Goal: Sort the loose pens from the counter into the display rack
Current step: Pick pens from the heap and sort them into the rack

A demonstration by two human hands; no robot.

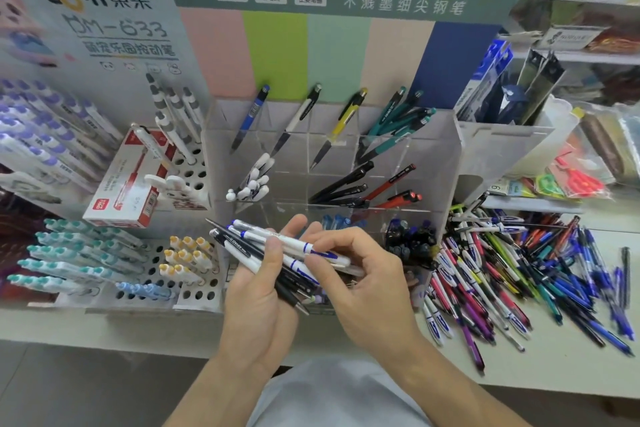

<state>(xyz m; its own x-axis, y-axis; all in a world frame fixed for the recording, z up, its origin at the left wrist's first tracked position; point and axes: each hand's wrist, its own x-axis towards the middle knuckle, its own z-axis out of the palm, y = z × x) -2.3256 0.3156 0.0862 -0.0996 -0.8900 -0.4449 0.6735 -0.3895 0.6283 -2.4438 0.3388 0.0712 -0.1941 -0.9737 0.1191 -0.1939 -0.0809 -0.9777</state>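
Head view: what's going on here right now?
A person is sorting pens at a shop counter. The left hand grips a bundle of white and black pens, and the right hand pinches one white pen from it. A big pile of loose pens is on the counter to the right. The clear display rack behind already holds some pens.

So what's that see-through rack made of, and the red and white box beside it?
The rack looks like clear acrylic, or some similar hard plastic: glossy, and the pens show through its walls. The box looks like printed cardboard with a slight sheen, judging by its folded edges and barcode.
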